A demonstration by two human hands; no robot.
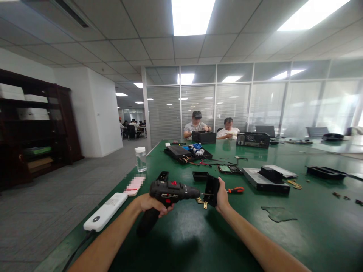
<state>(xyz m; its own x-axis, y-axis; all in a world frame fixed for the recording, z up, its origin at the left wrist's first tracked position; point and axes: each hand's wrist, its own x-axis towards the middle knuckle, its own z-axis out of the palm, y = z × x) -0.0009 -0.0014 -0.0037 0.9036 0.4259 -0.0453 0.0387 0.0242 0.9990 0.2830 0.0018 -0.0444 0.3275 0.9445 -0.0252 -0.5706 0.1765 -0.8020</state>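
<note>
My left hand (154, 204) is wrapped round the grip of a black cordless drill (170, 190) with red switches. The drill lies level, and its bit points right, into a small black plastic part (210, 190). That part is held upright in my right hand (222, 195), its hollow side facing the drill. Whether the bit touches a screw inside is too small to tell. Just below the part, several small brass-coloured pieces (205, 205) lie on the green table (181, 236). An orange-handled screwdriver (236, 190) lies behind my right hand, its tip hidden.
Left of the drill are a white power strip (106, 211), a pink phone-like object (135, 186) and a clear jar (140, 160). Metal drive-like boxes (265, 181) and a black tray (326, 172) lie right. Two people (196, 126) sit across the table behind black boxes (253, 139).
</note>
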